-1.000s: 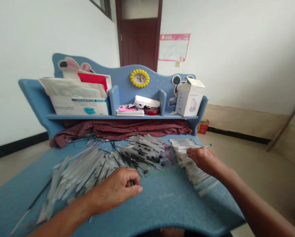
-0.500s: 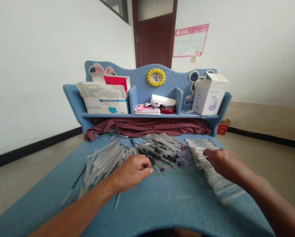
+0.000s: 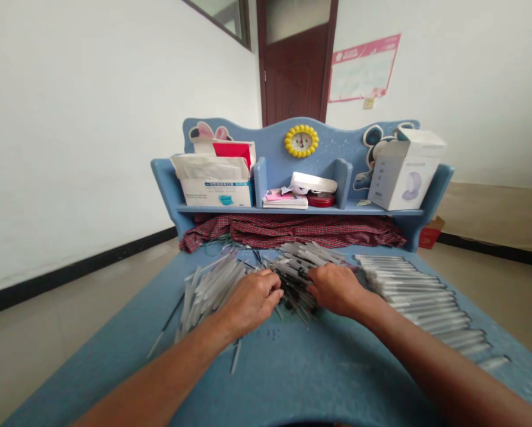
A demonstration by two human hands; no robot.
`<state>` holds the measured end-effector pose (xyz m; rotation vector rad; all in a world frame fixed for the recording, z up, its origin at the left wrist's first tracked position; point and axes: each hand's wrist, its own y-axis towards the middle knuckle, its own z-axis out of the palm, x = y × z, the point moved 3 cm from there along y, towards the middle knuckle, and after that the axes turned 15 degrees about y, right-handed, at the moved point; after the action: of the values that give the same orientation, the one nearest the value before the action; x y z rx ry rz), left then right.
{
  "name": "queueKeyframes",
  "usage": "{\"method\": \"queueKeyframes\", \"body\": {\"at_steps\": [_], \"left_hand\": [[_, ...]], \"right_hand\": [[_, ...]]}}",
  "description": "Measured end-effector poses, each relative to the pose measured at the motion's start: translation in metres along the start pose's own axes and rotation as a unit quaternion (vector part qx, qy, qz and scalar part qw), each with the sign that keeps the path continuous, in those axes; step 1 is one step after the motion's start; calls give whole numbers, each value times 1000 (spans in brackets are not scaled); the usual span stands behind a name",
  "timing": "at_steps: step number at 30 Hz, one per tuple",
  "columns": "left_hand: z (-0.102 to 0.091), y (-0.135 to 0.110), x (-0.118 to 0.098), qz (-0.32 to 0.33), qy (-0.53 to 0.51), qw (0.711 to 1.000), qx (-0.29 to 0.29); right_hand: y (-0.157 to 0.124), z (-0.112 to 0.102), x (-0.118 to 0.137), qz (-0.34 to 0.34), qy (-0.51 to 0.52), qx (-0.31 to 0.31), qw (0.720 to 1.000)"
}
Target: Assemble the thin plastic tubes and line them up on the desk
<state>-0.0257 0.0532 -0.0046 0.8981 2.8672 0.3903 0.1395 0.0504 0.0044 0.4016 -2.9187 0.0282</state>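
My left hand (image 3: 254, 296) is closed, its fingers curled together over the middle of the desk; what they hold, if anything, is hidden. To its left lies a heap of pale translucent pen barrels (image 3: 212, 290). My right hand (image 3: 335, 289) is at a second pile, made of pen parts (image 3: 312, 255) with black pieces among them. Its fingers bend down into those parts, and I cannot make out what they grip. Beyond my right wrist, pens (image 3: 408, 281) lie side by side in a long row running toward the near right edge.
The blue desk (image 3: 319, 367) carries a shelf at the back. On it stand a mask box (image 3: 216, 193), a white box (image 3: 405, 172) and a red tin (image 3: 321, 201). A checkered cloth (image 3: 292, 231) lies bunched below the shelf. A yellow clock (image 3: 301, 141) hangs above.
My right hand has moved left from the row of pens to the pile of parts. My left hand stays near the barrels, still closed. The view has shifted, moving the desk rightward in the picture.
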Motion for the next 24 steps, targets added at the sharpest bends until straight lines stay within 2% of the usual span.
{"method": "queueKeyframes", "body": {"at_steps": [6,10,14,16,18,21,24], "left_hand": [[-3,-2,1,4,23,1000,-15],[-4,-3,0,11,32,999,-40],[-7,-6,-5,38,26,992,-119],[-11,-8,-10,64,26,983,-169],[-13,-10,-17,88,37,978,-187],[-11,-11,-22,97,65,983,-139],[-6,-11,-20,87,91,989,-82]], "right_hand": [[13,12,2,18,7,-22,1000],[10,9,-6,6,21,-52,998],[0,-4,-8,-43,92,-93,991],[-7,-9,-5,-87,144,-96,981],[-12,-11,1,-134,192,-88,968],[-15,-9,8,-173,248,-73,950],[-12,-6,4,-173,307,-54,934]]}}
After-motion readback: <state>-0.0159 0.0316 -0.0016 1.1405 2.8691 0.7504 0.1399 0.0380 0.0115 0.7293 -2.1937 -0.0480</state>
